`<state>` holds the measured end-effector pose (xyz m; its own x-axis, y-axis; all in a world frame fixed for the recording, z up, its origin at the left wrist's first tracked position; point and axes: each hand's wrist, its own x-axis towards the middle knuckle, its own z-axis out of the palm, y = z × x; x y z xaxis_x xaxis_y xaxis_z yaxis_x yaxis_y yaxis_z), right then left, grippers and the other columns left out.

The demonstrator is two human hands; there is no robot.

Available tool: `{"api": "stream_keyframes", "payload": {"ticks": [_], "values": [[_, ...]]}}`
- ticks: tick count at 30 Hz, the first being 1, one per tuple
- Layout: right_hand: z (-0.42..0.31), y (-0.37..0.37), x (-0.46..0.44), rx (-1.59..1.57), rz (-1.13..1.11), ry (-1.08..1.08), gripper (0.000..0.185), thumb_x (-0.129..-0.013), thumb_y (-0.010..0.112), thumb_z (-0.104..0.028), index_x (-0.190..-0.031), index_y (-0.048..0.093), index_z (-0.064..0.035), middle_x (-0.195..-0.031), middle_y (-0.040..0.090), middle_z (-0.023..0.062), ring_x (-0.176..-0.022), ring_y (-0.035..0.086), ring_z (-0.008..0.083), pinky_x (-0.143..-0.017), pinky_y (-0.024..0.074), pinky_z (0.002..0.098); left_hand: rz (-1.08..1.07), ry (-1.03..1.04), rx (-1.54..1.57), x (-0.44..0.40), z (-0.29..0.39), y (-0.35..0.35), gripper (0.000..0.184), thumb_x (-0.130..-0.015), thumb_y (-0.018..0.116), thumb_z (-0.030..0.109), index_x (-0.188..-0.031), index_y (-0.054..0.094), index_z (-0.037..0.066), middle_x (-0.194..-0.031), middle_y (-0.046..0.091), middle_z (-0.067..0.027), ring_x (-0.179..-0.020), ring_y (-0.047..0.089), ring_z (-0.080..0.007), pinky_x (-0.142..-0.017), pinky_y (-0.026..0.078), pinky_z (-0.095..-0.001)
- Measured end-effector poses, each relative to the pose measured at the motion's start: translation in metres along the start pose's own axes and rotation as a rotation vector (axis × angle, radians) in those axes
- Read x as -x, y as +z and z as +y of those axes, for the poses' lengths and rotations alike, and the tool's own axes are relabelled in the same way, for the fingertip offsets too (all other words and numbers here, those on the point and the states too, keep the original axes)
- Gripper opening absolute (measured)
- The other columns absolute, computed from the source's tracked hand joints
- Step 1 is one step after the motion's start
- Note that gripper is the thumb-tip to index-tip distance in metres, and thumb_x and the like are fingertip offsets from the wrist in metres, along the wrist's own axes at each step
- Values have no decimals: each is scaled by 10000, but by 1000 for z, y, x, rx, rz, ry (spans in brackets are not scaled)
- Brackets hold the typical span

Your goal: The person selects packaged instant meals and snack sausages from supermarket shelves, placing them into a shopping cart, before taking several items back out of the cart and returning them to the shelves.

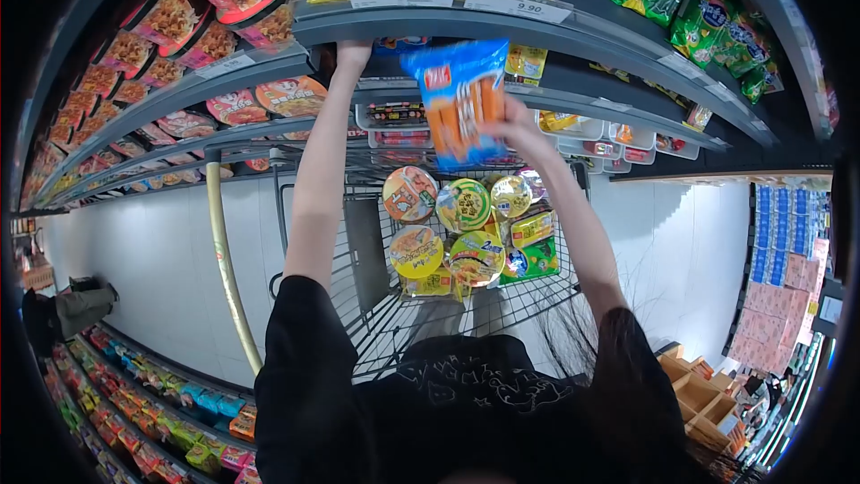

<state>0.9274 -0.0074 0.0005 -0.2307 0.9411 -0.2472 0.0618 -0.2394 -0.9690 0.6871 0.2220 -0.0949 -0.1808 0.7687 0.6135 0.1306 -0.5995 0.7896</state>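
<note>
Right hand (514,125), upper centre: our fingers pinch blue bag (459,94) by right side; grip lightly, avoid crushing. Left hand (355,52), under shelf (394,27): fingers hidden, we cannot tell state.

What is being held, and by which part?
The right hand holds a blue packet by its right side. Left hand: mostly hidden, cannot tell.

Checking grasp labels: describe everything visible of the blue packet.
The blue packet looks like glossy plastic film, red patch upper left, orange stick shapes mid-face, print too blurred to read. No opening shows. It's tilted slightly, broad face toward the camera, in front of the shelves, its right edge gripped by the right hand.
</note>
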Motion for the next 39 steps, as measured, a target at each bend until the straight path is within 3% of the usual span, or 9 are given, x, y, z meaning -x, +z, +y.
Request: {"api": "stream_keyframes", "payload": {"ticks": [2, 6, 11, 15, 19, 26, 31, 36, 39], "values": [[-20, 7, -33, -130, 57, -89, 465, -637, 677, -105, -1038, 449, -49, -882, 548, 15, -736, 508, 81, -642, 400, 226, -245, -56, -327, -1, 69, -19, 139, -743, 550, 68, -854, 554, -17, -792, 587, -122, -703, 562, -225, -629, 446, -310], [-6, 11, -89, -256, -61, -192, 384, -640, 649, 14, -966, 458, -51, -928, 544, 30, -874, 519, 130, -815, 385, 289, -45, -167, -286, 22, 86, -28, 197, -764, 536, 65, -918, 528, -58, -826, 599, -156, -733, 568, -236, -693, 423, -310], [-28, 41, -76, -216, -29, -219, 391, -598, 630, 99, -940, 504, -44, -849, 546, 21, -841, 527, 128, -757, 418, 265, -354, -263, 74, 47, 138, -43, 268, -772, 473, 63, -1024, 507, -19, -965, 578, -121, -929, 533, -181, -791, 383, -266], [-46, 62, -53, 437, -26, -789, 323, -572, 613, 105, -839, 604, -76, -906, 623, 36, -1030, 492, 199, -908, 335, 325, -421, -355, 178, 72, 157, -59, 506, -664, 566, 15, -1159, 463, 43, -1129, 514, -81, -1059, 477, -176, -855, 383, -293], [-57, 64, -64, 406, 6, -919, 298, -602, 615, 94, -844, 612, -79, -930, 622, 46, -1011, 509, 195, -905, 347, 307, -323, -389, 159, 74, 188, -58, 443, -693, 589, 28, -1123, 486, 26, -1146, 496, -104, -1059, 481, -194, -828, 402, -294], [-26, 51, -97, 145, 90, -414, 308, -613, 646, 60, -907, 575, 3, -803, 592, 59, -766, 522, 82, -736, 427, 237, -596, -130, -389, 66, 140, -54, 376, -772, 596, 156, -1080, 481, -27, -880, 613, -113, -832, 586, -175, -738, 446, -272], [11, 30, -147, 332, 163, -551, 510, -698, 674, -154, -1118, 422, -14, -1067, 493, 102, -939, 506, 173, -797, 412, 280, -489, -191, -387, 35, 121, -36, 357, -730, 632, 235, -918, 490, -33, -731, 578, -208, -749, 549, -382, -598, 441, -402], [-7, 25, -163, 705, 249, -465, 358, -656, 696, -301, -906, 586, -71, -899, 607, 81, -888, 556, 194, -808, 421, 305, -389, 68, -352, 8, 80, -27, 395, -660, 687, 161, -979, 516, 4, -918, 561, -166, -837, 541, -286, -728, 428, -357], [-24, 27, -148, 728, 256, -305, 509, -698, 651, -351, -1066, 468, -51, -1017, 542, 117, -930, 543, 209, -800, 456, 302, -518, -22, -391, -6, 85, -29, 365, -659, 695, 186, -948, 544, 21, -892, 579, -134, -821, 549, -266, -719, 435, -360]]}}
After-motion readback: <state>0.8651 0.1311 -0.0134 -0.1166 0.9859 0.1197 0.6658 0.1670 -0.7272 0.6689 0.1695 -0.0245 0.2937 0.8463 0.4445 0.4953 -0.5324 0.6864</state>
